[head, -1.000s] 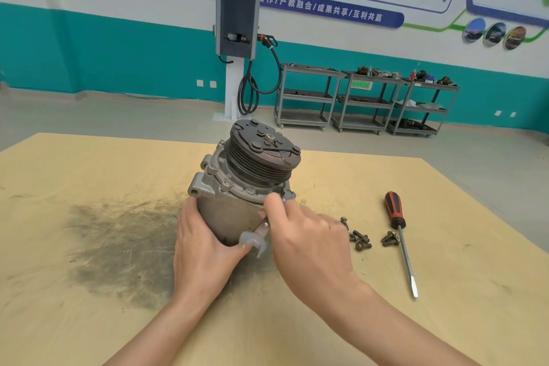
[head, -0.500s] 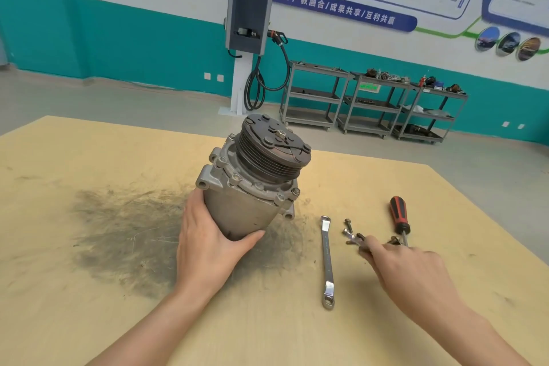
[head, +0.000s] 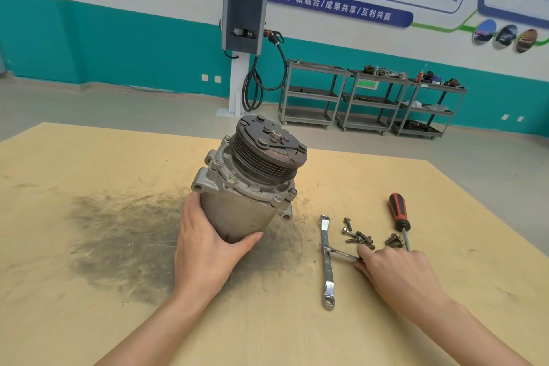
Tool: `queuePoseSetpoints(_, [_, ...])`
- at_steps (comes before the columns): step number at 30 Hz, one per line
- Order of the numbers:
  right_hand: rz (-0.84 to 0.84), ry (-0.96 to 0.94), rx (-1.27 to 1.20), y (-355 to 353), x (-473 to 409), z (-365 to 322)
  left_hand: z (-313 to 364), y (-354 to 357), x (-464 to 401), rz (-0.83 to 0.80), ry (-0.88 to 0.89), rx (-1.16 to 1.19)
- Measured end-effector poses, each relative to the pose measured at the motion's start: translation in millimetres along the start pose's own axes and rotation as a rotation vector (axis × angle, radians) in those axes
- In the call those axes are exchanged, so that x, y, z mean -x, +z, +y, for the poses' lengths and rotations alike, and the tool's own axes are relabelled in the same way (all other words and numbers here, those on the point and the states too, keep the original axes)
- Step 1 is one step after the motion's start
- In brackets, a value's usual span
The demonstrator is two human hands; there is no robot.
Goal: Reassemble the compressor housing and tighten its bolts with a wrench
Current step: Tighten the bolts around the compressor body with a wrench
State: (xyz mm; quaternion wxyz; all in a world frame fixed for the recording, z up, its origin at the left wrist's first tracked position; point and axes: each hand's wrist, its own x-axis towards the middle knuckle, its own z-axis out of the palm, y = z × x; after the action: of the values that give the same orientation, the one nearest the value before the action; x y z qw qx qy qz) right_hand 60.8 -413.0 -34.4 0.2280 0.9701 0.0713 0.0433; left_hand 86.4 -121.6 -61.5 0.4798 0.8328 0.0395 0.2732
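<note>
Two hands at work, well apart. Left hand (head: 205, 249) wrapped round the lower body of the grey cast-metal compressor with its dark grooved pulley (head: 246, 184), propping it tilted on the stained plywood table (head: 89, 321). Right hand (head: 398, 273) down on the table, fingertips pinching a small slim metal tool (head: 338, 253) laid across the long silver ring spanner (head: 326, 261). Just beyond, a loose cluster of dark flanged bolts (head: 358, 236); beside them a red-and-black-handled screwdriver (head: 399, 217). Likely trouble: tilted compressor slipping from a one-handed hold, or bolts knocked and scattered while lifting the tool.
</note>
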Motion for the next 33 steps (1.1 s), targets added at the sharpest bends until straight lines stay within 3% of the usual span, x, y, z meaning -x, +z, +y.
queuePoseSetpoints(4, [0.03, -0.007, -0.002, -7.9, 1.4, -4.2, -1.0, 0.2, 0.0, -0.001, -0.002, 0.001])
queuePoseSetpoints(6, [0.123, 0.04, -0.115, -22.3, -0.9, -4.9, -1.0, 0.2, 0.1, 0.0, -0.001, 0.0])
queuePoseSetpoints(11, [0.428, -0.017, -1.035, -102.1, -17.1, -16.2, -0.9, 0.1, -0.4, -0.007, 0.0, 0.007])
queuePoseSetpoints(13, [0.481, -0.12, -1.18, -137.4, -29.1, -25.8, -0.7, 0.1, -0.4, -0.008, -0.005, 0.005])
queuePoseSetpoints(17, [0.372, -0.212, -1.023, -190.8, -62.3, -54.4, 1.4, -0.7, 0.3, -0.007, -0.007, 0.014])
queuePoseSetpoints(22, [0.149, -0.117, -0.836, -203.7, -93.6, -80.3, 3.2, -3.0, 1.3, -0.019, -0.026, 0.024])
queuePoseSetpoints(28, [0.362, -0.061, -0.811, -195.4, -98.4, -85.4, 7.7, -3.3, 1.8, -0.02, -0.008, -0.039])
queuePoseSetpoints(33, [0.411, -0.139, -0.837, -193.9, -102.5, -79.1, 10.9, -3.2, 4.7, -0.058, -0.005, -0.063])
